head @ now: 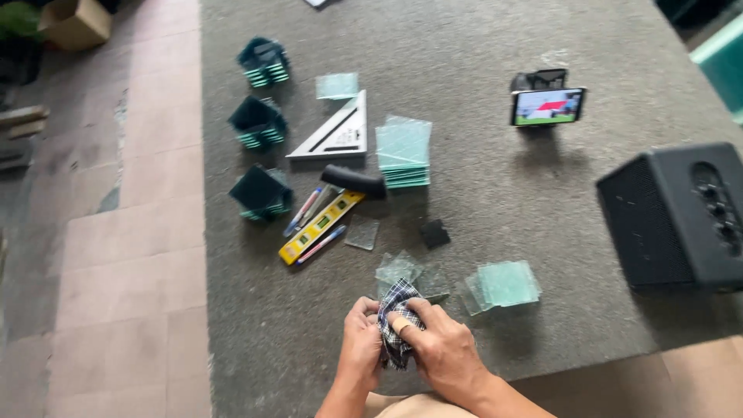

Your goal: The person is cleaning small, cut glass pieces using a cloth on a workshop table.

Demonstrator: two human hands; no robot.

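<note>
A checkered cloth is clamped between the left hand and right hand, both sets of fingers closed on it, close to the near edge of the grey counter. Loose glass squares are seen just beyond. A yellow level lies further left. Bare counter is left between the glass squares and the black speaker at the right edge.

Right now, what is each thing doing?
Left hand: gripping the checked cloth.
Right hand: gripping the same cloth.
Phone: propped up, screen lit.
Yellow level: lying flat.
Glass stack: piled neatly.
Loose glass squares: fanned out.
</note>
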